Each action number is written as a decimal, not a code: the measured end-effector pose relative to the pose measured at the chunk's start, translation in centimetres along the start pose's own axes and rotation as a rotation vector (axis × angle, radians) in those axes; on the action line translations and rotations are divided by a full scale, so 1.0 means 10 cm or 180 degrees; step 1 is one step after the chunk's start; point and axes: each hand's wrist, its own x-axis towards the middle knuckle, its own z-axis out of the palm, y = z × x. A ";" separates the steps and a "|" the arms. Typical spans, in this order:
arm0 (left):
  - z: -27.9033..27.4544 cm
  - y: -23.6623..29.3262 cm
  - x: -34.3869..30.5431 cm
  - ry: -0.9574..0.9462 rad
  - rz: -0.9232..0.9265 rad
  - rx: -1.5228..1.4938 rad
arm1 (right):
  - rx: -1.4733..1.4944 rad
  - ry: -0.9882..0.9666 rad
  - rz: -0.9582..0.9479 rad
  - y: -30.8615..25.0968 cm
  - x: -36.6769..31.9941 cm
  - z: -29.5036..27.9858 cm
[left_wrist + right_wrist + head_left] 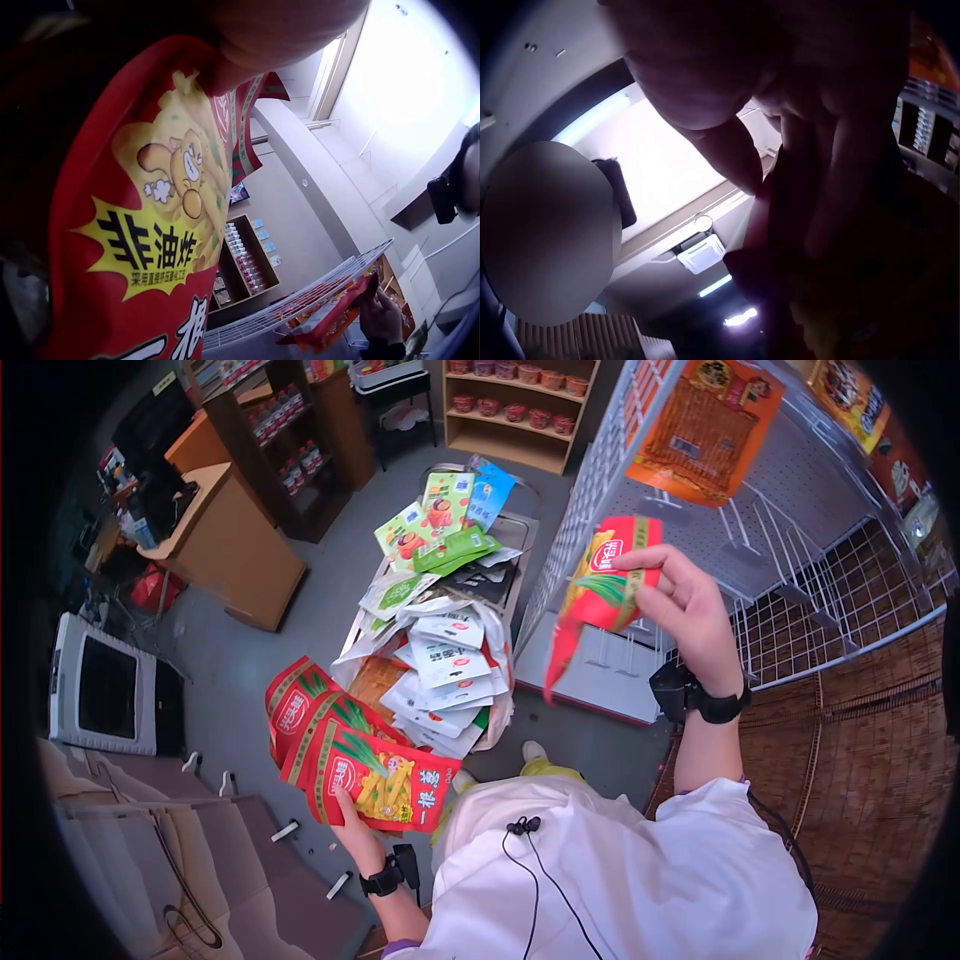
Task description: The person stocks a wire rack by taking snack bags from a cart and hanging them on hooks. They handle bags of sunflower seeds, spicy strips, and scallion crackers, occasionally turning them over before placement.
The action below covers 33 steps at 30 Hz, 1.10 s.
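My left hand [357, 842] grips several red snack pouches at the lower left; the front pouch [385, 780] shows yellow sticks and green leaves, and others fan out behind it. In the left wrist view that front pouch [142, 240] fills the near side under the hand. Up at the right, my right hand [690, 615] pinches one similar red pouch [605, 585] by its edge between thumb and fingers. This pouch hangs bent, its lower corner pointing down, beside the wire display rack [590, 490]. In the right wrist view the right hand [780, 82] is dark and mostly hides its pouch.
A cart [520, 530] ahead bears green packets [455, 547] and a plastic bag with white packets [445, 665]. An orange snack bag [705, 430] hangs on the rack, above hooks and a wire basket [850, 620]. Shelves with tubs [515, 412] stand at the back, a wooden counter [235, 550] left.
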 end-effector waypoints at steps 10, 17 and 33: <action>0.20 0.01 -0.19 0.0308 0.0239 0.0279 | -0.3035 0.0776 -0.1410 -0.10 -0.21 -0.70; 0.41 0.08 -0.38 0.0493 0.0506 0.0279 | -0.3582 0.1224 -0.1809 0.04 -0.19 -1.02; 1.65 -0.22 -0.82 -0.1408 0.0389 0.0789 | -0.1904 -0.1342 -0.1575 -0.08 -0.07 0.22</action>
